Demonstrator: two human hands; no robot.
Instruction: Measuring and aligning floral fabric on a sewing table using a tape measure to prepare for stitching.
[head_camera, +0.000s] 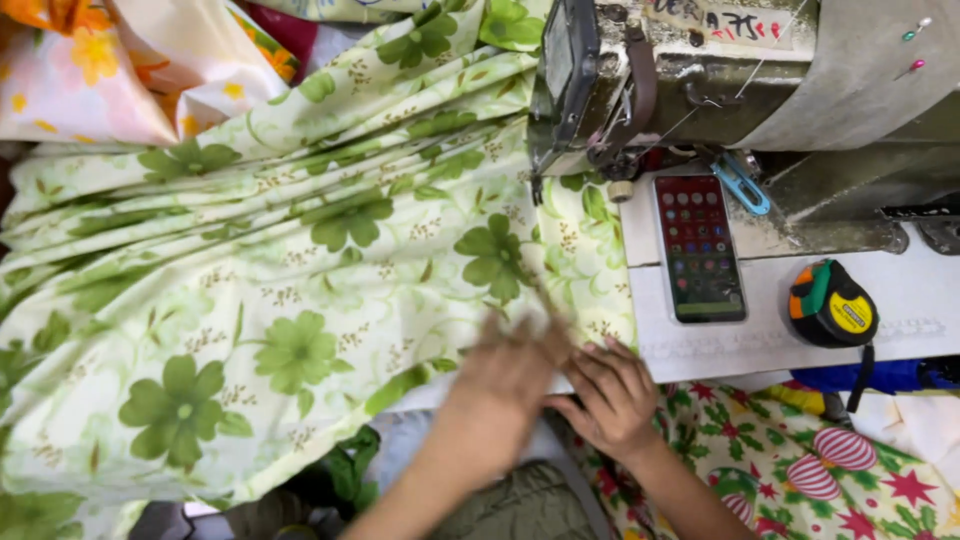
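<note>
Both hands pinch green floral fabric (300, 270): left hand (505, 375) blurred, right hand (610, 395) | table's front edge | risk: cloth's weight drags hem loose.

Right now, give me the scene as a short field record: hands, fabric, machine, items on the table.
left hand: motion-blurred, on the near edge of the green floral fabric
right hand: fingers curled at the same fabric edge, beside the left hand
grip: cannot tell for either hand
fabric: cream with green flowers, folded in long pleats, spread left of the machine
sewing machine: worn grey head at the top right
phone: screen lit, flat on the white table
tape measure: black and yellow, right of the phone
other cloth: red and green star print near the right forearm
</note>
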